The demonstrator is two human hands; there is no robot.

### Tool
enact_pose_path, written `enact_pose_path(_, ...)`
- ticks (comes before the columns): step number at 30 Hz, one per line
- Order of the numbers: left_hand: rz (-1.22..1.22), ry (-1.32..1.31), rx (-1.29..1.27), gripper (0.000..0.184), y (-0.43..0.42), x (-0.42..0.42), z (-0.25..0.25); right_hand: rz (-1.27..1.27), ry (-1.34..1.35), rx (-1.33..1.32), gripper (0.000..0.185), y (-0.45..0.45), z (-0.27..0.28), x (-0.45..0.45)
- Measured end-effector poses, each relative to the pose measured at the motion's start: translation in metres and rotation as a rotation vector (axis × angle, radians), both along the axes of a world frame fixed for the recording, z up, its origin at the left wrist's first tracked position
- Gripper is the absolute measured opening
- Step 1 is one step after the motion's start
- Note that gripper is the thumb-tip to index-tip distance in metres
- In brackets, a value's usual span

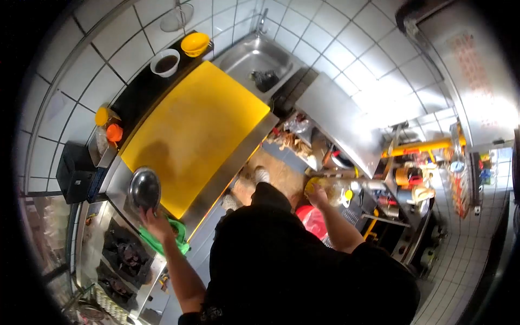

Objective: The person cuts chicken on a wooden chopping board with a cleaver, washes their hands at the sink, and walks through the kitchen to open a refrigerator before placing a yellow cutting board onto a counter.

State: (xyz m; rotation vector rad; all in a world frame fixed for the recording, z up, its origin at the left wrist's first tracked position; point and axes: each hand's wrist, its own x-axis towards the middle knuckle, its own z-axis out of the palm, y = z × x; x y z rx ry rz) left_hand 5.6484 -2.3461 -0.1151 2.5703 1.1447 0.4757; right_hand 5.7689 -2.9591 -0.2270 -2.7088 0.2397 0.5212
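Observation:
At the near left corner of the yellow cutting board (200,130), my left hand (156,223) grips the rim of a shiny round steel bowl (144,188). A green cloth or bag (177,238) lies beside that wrist. On the other side of my body, my right hand (318,196) is closed on a rounded yellow thing (312,186), which looks like the lid of a clear plastic jar (337,190); the fingers are partly hidden. Below this hand sits a red basin (313,221).
A white bowl of dark liquid (165,63) and yellow bowls (195,44) stand on the back ledge. Beyond the board is a steel sink (254,59) holding a black bag. A steel counter (341,116) stands at right, above cluttered shelves. Orange-lidded jars (114,132) stand at left.

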Motion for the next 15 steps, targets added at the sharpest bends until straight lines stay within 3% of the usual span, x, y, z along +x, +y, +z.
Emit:
enact_pose_path(2,-0.038,0.093,0.05,0.034,0.009,0.02,-0.021,-0.018,0.063,0.026,0.065,-0.012,-0.008,-0.032)
enact_pose_path(4,0.024,0.419,0.132,0.078,-0.029,0.045,0.019,-0.141,0.099,0.151,0.066,-0.017,0.004,-0.062)
enact_pose_path(6,-0.121,0.333,0.309,0.084,-0.062,0.056,0.033,-0.166,0.077,0.119,0.066,-0.032,-0.007,-0.089)
enact_pose_path(9,-0.551,0.06,0.158,0.081,-0.103,0.087,0.003,-0.258,0.182,0.116,0.067,-0.043,-0.008,-0.109)
enact_pose_path(12,-0.667,0.227,0.115,0.079,-0.142,0.139,-0.008,-0.152,0.316,0.077,0.07,-0.07,-0.009,-0.106)
enact_pose_path(14,-0.643,0.347,0.121,0.08,-0.147,0.173,-0.036,-0.205,0.183,0.016,0.064,-0.091,-0.024,-0.102)
enact_pose_path(15,-0.621,0.412,0.126,0.08,-0.15,0.183,-0.046,-0.236,0.12,0.109,0.061,-0.107,-0.033,-0.099)
